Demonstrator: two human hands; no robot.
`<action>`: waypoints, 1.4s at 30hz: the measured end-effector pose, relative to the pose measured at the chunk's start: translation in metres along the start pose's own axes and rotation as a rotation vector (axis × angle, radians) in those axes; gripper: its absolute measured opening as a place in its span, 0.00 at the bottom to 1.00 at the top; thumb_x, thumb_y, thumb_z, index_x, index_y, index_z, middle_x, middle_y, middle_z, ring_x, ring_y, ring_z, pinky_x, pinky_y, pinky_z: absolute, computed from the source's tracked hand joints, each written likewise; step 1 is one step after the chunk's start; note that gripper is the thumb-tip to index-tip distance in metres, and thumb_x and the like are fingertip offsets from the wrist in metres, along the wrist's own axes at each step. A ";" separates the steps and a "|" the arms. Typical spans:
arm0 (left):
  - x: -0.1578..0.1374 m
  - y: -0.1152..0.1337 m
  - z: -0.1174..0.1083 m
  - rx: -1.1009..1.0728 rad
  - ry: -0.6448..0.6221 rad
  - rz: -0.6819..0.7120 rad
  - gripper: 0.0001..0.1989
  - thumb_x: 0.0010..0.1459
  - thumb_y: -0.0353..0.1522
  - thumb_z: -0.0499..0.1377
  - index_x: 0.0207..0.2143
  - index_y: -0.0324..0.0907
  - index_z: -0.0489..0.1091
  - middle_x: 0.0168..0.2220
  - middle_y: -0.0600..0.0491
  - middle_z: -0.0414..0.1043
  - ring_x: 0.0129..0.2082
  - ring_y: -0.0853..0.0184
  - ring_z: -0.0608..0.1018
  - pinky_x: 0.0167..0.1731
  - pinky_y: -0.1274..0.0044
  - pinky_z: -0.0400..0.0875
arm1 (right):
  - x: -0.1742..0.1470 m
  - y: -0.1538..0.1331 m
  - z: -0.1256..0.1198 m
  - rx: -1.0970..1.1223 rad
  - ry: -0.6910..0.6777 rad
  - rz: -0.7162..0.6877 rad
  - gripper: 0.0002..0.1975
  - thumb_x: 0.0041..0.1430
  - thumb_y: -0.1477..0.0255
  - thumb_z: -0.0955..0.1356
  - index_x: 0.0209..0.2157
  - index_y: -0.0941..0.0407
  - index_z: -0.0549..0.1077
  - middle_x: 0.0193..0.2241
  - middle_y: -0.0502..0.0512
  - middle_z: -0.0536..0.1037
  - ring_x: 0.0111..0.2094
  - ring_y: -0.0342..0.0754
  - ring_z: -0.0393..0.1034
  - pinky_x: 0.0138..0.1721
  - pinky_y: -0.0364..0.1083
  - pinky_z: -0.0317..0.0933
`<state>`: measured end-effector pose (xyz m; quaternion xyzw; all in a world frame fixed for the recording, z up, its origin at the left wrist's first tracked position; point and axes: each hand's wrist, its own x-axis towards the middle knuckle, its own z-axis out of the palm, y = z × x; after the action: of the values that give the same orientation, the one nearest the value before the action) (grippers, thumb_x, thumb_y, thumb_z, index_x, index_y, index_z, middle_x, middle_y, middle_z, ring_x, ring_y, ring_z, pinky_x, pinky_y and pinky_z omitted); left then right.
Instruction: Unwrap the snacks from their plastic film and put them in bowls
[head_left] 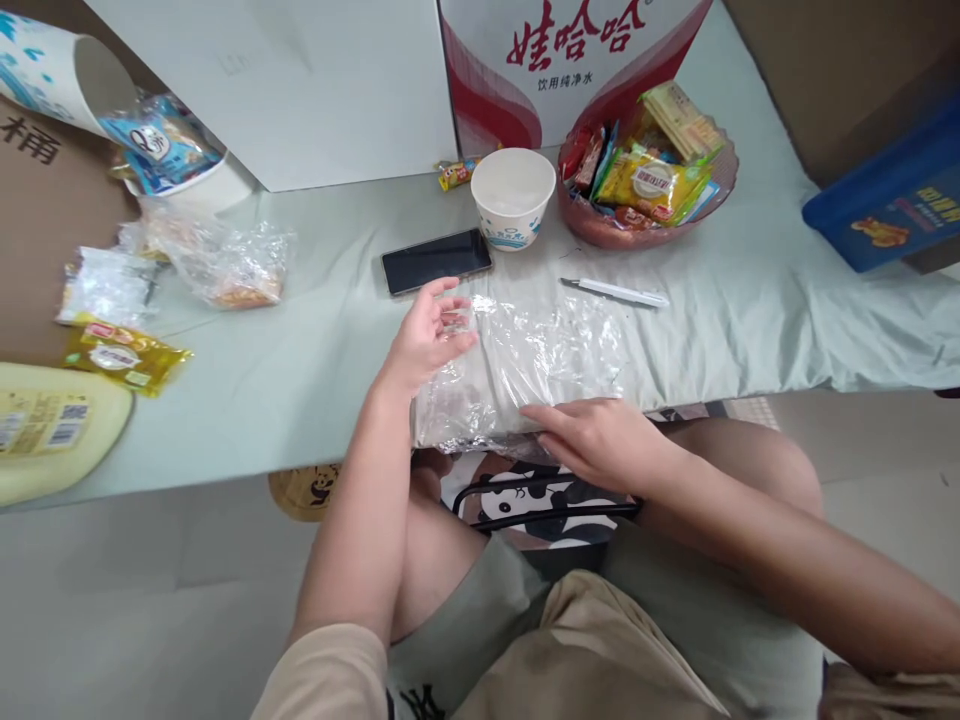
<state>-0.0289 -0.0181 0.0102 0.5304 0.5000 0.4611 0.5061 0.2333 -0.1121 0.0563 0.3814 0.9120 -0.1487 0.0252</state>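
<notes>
A clear, crinkled plastic bag (547,350) lies flat along the table's front edge, its near side hanging slightly over. My left hand (426,340) is at the bag's left end, beside the phone, with fingers loosely curled and apart and nothing visible in them. At the bag's near edge, my right hand (592,437) has its index finger on top of the plastic and its thumb lower down, closed on the edge. Behind the bag lie a black-screened phone (436,262) and a white pen (619,292). A white paper cup (513,200) stands upright behind them.
A pink bowl (600,228) of packaged snacks stands at the back right, before a large white-and-red carton (495,90). A blue box (885,190) is far right. Wrapped snacks (124,352), a tipped paper bucket (52,70) and a yellow bottle (52,430) occupy the left.
</notes>
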 end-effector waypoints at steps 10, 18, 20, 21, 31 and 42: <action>0.007 0.005 -0.006 0.065 0.483 -0.153 0.05 0.61 0.26 0.59 0.38 0.43 0.72 0.32 0.53 0.79 0.20 0.74 0.76 0.17 0.82 0.63 | 0.016 0.037 0.031 -0.006 0.126 0.146 0.35 0.65 0.57 0.69 0.69 0.53 0.64 0.73 0.64 0.56 0.74 0.69 0.48 0.70 0.67 0.50; -0.021 0.014 -0.010 0.430 0.356 0.318 0.05 0.62 0.31 0.60 0.41 0.44 0.74 0.38 0.52 0.81 0.38 0.68 0.82 0.44 0.73 0.79 | 0.012 0.048 0.029 0.006 0.177 0.141 0.35 0.64 0.57 0.70 0.70 0.51 0.64 0.74 0.63 0.55 0.75 0.71 0.45 0.71 0.71 0.45; -0.036 0.017 -0.006 0.629 -0.015 0.306 0.09 0.60 0.33 0.64 0.44 0.45 0.76 0.46 0.50 0.82 0.52 0.61 0.81 0.56 0.64 0.76 | 0.010 0.056 0.026 0.021 0.246 0.140 0.32 0.65 0.59 0.69 0.68 0.51 0.66 0.74 0.61 0.57 0.75 0.71 0.44 0.70 0.72 0.44; -0.041 0.018 -0.004 0.710 -0.156 0.274 0.12 0.59 0.34 0.66 0.46 0.45 0.77 0.51 0.50 0.82 0.58 0.58 0.78 0.61 0.60 0.73 | 0.009 0.060 0.025 0.033 0.278 0.141 0.30 0.66 0.60 0.68 0.66 0.52 0.68 0.73 0.60 0.58 0.75 0.70 0.46 0.70 0.72 0.44; -0.049 0.014 -0.019 0.990 -0.180 0.136 0.27 0.55 0.35 0.70 0.57 0.46 0.75 0.69 0.47 0.67 0.73 0.50 0.61 0.72 0.52 0.56 | 0.010 0.074 0.016 0.049 0.300 0.289 0.23 0.69 0.64 0.64 0.61 0.56 0.74 0.56 0.63 0.79 0.56 0.65 0.73 0.49 0.61 0.65; -0.047 0.016 -0.026 0.671 -0.080 0.180 0.05 0.57 0.33 0.64 0.28 0.47 0.78 0.48 0.50 0.82 0.56 0.56 0.78 0.63 0.56 0.68 | 0.009 0.077 0.008 0.141 0.474 0.292 0.13 0.67 0.65 0.63 0.34 0.53 0.76 0.46 0.63 0.80 0.50 0.63 0.72 0.50 0.62 0.63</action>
<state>-0.0570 -0.0633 0.0283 0.7269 0.5547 0.2925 0.2800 0.2810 -0.0569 0.0282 0.5337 0.8153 -0.1135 -0.1941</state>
